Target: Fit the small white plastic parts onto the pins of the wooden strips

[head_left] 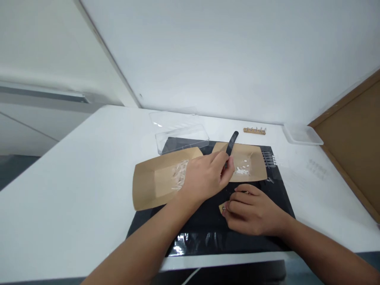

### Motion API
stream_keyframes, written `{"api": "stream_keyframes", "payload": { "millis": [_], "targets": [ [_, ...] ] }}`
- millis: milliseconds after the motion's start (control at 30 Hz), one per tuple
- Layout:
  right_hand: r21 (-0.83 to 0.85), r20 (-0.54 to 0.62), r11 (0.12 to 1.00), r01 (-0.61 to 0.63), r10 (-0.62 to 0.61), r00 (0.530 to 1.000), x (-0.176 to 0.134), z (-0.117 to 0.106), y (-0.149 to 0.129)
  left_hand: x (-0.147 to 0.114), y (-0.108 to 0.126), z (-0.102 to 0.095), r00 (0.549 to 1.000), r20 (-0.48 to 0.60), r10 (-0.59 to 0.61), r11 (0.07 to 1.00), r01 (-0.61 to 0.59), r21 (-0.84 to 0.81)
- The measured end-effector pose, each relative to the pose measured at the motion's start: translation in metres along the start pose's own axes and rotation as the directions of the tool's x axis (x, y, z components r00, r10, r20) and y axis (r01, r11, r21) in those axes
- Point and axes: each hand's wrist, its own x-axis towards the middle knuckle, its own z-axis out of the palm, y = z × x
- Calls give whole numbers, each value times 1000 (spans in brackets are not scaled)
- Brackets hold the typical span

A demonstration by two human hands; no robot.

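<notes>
My left hand [206,174] is closed around black tweezers [232,142], whose broad rounded end points up and away. Their tips are hidden behind my fingers. Below and to the right, my right hand [252,209] is closed on a small brown strip [221,207] with a shiny metal piece on it. Most of that strip is covered by my fingers. Small white pieces [242,171] lie in the right brown paper tray [257,168], just beyond my hands. Clear thin pieces [179,176] fill part of the left paper tray [145,186], partly behind my left hand.
A black mat [202,221] lies under the work on the white table [74,198]. A clear plastic box [182,138] stands behind. Another brown strip with metal pins [254,131], a translucent container [303,134] and a row of white-tipped pieces [269,159] lie to the right.
</notes>
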Motion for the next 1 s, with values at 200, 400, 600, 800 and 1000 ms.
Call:
{"api": "stream_keyframes", "payload": {
  "millis": [200, 400, 600, 800, 1000],
  "targets": [
    [-18, -34, 1000, -11, 10, 999, -2, 1, 2, 0, -2, 1, 999, -32, 26, 1000, -26, 1],
    [-14, -20, 1000, 12, -13, 1000, -4, 1, 6, 1, -3, 3, 1000, -12, 25, 1000, -25, 1],
    [49, -13, 999, -15, 16, 1000, -3, -4, 13, 0, -5, 5, 999, 30, 26, 1000, -26, 7],
    [100, -70, 972, -214, 221, 973, -19, -39, 48, -1, -8, 7, 993, 114, -20, 999, 16, 37],
    [-70, 306, 642, -764, 743, 596, -55, -80, 99, 2, -13, 11, 975, 191, 117, 991, -126, 37]
  ]
}}
